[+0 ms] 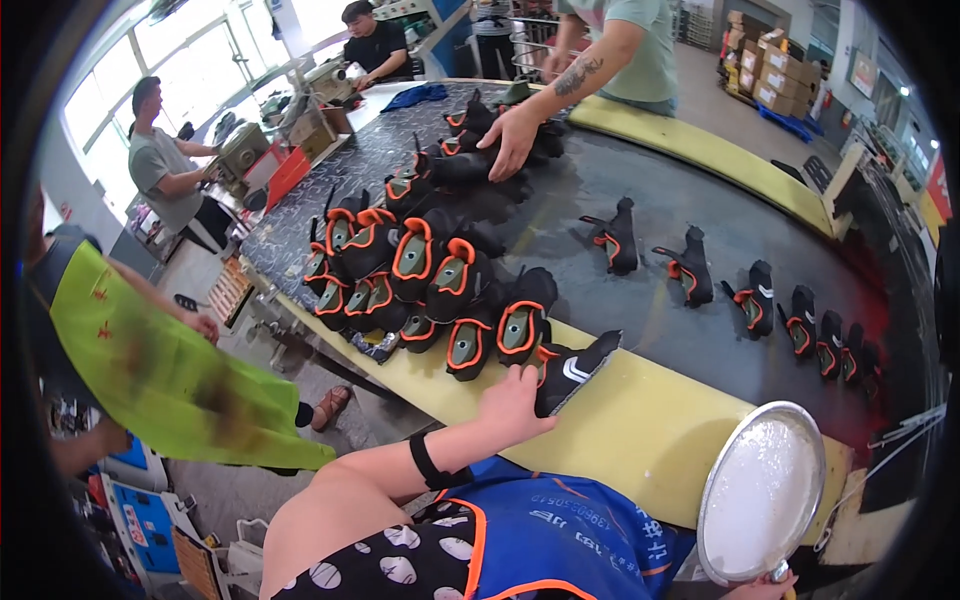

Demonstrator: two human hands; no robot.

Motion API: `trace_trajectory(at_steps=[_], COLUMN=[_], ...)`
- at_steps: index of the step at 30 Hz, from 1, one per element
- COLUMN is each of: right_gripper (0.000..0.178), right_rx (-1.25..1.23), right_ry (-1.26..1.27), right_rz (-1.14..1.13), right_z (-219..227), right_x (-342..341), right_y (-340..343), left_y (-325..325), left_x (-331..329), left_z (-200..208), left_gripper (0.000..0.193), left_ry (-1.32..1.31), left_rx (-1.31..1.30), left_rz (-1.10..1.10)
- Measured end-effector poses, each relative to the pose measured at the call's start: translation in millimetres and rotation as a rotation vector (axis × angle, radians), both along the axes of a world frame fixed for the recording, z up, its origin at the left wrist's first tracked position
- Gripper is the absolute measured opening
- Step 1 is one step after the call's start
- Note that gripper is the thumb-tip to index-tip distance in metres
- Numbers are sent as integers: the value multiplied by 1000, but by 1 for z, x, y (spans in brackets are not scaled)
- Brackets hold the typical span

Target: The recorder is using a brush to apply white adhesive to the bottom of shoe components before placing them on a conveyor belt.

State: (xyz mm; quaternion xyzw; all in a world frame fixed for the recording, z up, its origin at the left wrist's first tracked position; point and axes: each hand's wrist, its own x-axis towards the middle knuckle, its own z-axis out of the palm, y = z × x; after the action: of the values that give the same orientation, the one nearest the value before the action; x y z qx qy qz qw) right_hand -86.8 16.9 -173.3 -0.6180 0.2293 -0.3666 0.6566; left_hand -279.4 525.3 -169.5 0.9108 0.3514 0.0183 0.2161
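My left hand is closed on a black shoe upper with an orange-lined collar and a white stripe, at the edge of the yellow padded ledge. Just beyond it a black upper stands with a green shoe last showing inside its orange collar. My right hand is mostly cut off by the lower edge. Its fingers curl round something by a small metal part, beside a round metal-rimmed pan with a white coating or liquid. What they grip is hidden.
Several similar uppers crowd the table's left part; more stand in a row on the dark surface to the right. Across the table, a co-worker's hand reaches into the pile. A person in a yellow-green apron stands at left.
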Motion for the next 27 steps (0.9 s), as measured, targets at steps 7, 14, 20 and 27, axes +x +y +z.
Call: trace_trajectory(at_steps=[7, 14, 20, 27], right_gripper=[46, 42, 43, 44], right_rx=[-91, -13, 2, -11], right_ry=[127, 136, 133, 156], right_rz=[1, 39, 24, 34], right_z=[8, -11, -2, -5], right_x=[1, -1, -3, -1], right_y=[45, 12, 30, 36], left_y=[34, 103, 222, 275], left_x=[24, 111, 191, 225], left_z=[-5, 42, 2, -71], left_gripper=[40, 32, 31, 36], left_ry=[-394, -663, -577, -577], left_rx=[-1349, -1563, -1218, -903], left_rz=[299, 328, 583, 729])
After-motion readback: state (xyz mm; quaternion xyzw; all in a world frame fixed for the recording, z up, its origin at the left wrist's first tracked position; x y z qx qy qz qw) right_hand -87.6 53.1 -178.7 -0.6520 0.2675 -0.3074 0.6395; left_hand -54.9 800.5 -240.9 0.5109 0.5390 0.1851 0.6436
